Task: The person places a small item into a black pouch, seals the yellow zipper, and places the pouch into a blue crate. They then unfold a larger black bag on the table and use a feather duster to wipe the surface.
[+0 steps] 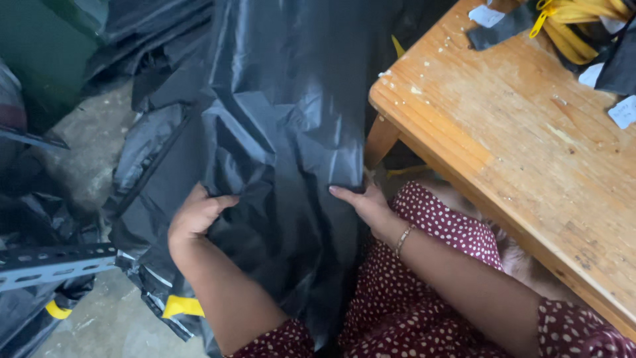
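A wooden tabletop [530,152] fills the right side of the view, its pale boards scuffed and flecked with white specks. One rounded wooden leg [380,140] shows under its near corner, just beside the right hand. At the far right corner of the tabletop lie yellow straps [580,20] tangled with scraps of black material and a few small white tags [624,111].

To the left, more black plastic bags [142,172] are heaped on a grey concrete floor [93,142]; one of them shows a yellow drawstring tab [180,306] near its hem. A grey perforated metal angle bar [56,265] juts in from the left edge, lying across the heap. A dark green bin [43,56] stands in the upper left corner. Nothing lies between the hands and the sheet they grip.

The large black plastic bag [285,126] hangs in the middle of the view, between the heap and the tabletop, running from the top edge down over the person's lap, which is clad in dark red cloth with white dots. The plastic is glossy, creased into sharp folds and crumpled where it is pinched.

The left hand [193,215] has its fingers curled around a fold at the bag's left edge, grasping it. The right hand [363,202], with a thin bracelet [403,240] at the wrist, pinches the bag's right edge, thumb laid on the front.
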